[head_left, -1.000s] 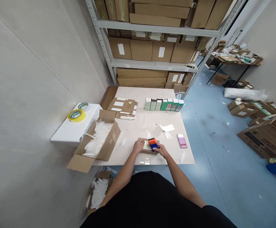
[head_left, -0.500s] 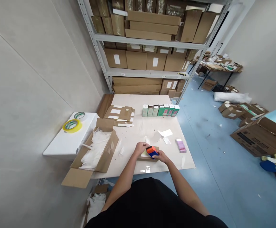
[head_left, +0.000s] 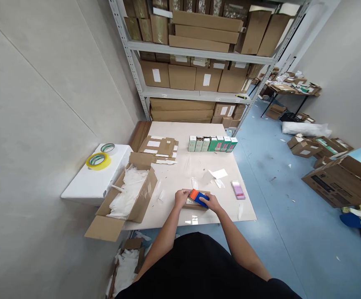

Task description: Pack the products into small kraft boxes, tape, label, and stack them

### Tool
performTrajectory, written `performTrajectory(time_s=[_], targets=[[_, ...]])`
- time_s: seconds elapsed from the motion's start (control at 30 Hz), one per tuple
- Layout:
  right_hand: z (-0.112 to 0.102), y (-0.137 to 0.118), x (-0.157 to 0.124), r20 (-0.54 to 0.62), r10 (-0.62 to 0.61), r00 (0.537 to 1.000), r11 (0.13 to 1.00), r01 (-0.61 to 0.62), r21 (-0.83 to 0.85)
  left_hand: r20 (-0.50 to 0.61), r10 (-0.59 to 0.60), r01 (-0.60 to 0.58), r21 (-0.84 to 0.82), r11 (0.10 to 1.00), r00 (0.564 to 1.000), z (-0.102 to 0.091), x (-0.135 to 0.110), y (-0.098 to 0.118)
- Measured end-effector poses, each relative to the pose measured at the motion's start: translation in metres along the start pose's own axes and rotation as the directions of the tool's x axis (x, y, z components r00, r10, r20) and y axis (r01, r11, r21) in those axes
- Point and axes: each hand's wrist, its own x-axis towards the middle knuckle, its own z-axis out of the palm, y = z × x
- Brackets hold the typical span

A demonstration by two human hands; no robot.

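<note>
My right hand (head_left: 212, 202) is closed around an orange and blue block-shaped object (head_left: 201, 199), its blue part in my fingers and its orange end pointing left. My left hand (head_left: 182, 198) is at that orange end, fingers pinched together; what they hold is too small to make out. Beneath both hands lies a flat brown cardboard box (head_left: 196, 206) near the table's front edge, with something pale and yellowish partly visible on it. The object in my right hand covers much of the box.
An open carton (head_left: 146, 195) of white packing material stands at left, beside a yellow tape roll (head_left: 106, 162) on a white surface. Flattened cardboard (head_left: 160, 146) and a row of small green-white boxes (head_left: 213, 144) are at the back. White paper (head_left: 219, 174) lies right of centre.
The orange and blue object has turned in my right hand, showing more of its blue side. My left fingers stay close to its orange end. The whole view has shifted slightly.
</note>
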Motion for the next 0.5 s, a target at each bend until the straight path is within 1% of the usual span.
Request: performTrajectory(time_s=[0.1,0.2,0.27,0.4,0.5], targets=[[-0.004,-0.003,0.004,0.013,0.002,1.0,1.0,-0.002,0.0,-0.034,-0.038,0.04,0.044,0.998,0.999,0.003,-0.001,-0.006],[-0.014,-0.004,0.005,0.026,-0.002,1.0,1.0,0.003,-0.031,-0.05,-0.076,0.077,0.022,0.997,0.996,-0.001,0.0,-0.01],[-0.022,-0.003,0.003,0.031,0.015,0.999,0.999,-0.014,-0.046,-0.063,-0.084,0.083,-0.006,0.996,0.994,-0.009,0.002,-0.012],[-0.034,0.004,-0.004,0.021,0.061,0.998,0.997,-0.06,-0.037,-0.159,-0.069,0.067,-0.015,0.998,0.985,-0.031,0.006,-0.014],[-0.039,0.008,-0.006,0.024,0.097,0.995,0.995,-0.096,-0.041,-0.159,-0.055,0.053,-0.022,0.998,0.986,-0.04,0.007,-0.017]])
